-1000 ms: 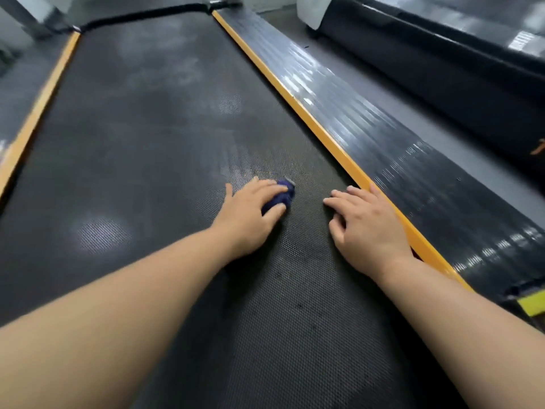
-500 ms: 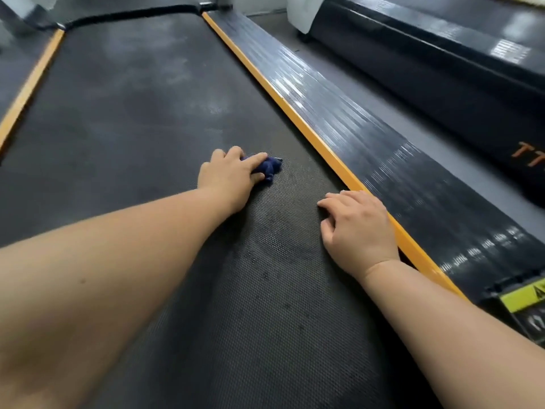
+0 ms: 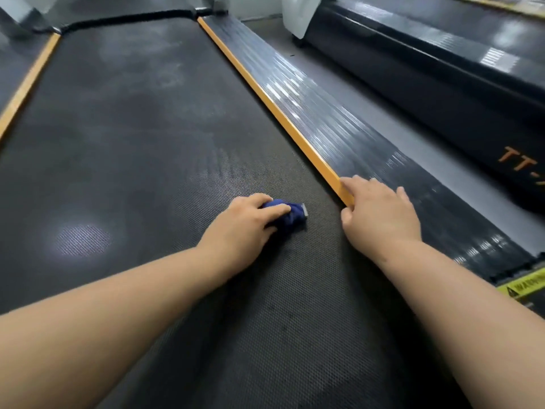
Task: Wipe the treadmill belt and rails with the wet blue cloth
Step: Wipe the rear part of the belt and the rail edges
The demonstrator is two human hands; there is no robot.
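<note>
A crumpled dark blue cloth (image 3: pixel 292 215) is being gripped by the left hand (image 3: pixel 244 222). The fingers are being curled over the top of the bundle, and only the cloth's far end, with a pale hem, is being left uncovered beyond the fingertips. The cloth is being pressed onto the black textured treadmill belt (image 3: pixel 147 128), on its right half, near the right edge but apart from it.

Nothing is being held by the right hand (image 3: pixel 380 214). Its loosely straight fingers are being laid across the orange edge strip (image 3: pixel 278 113) and onto the black ribbed side rail (image 3: pixel 333 125), with the thumb being rested at the belt's edge. A bare stretch of belt is being left between the cloth and this hand. Part of the near belt is being covered by both bare forearms, which are being stretched forward over it.

A second orange strip (image 3: pixel 26 84) is being shown along the belt's left edge, and a pale patch of light (image 3: pixel 79 240) is being reflected on the belt's left side. Beyond the rail, a grey floor strip (image 3: pixel 442 169) is being bordered by a neighbouring black treadmill (image 3: pixel 442 84) with orange lettering. A yellow warning label (image 3: pixel 525 286) is being cut off at the rail's near end.
</note>
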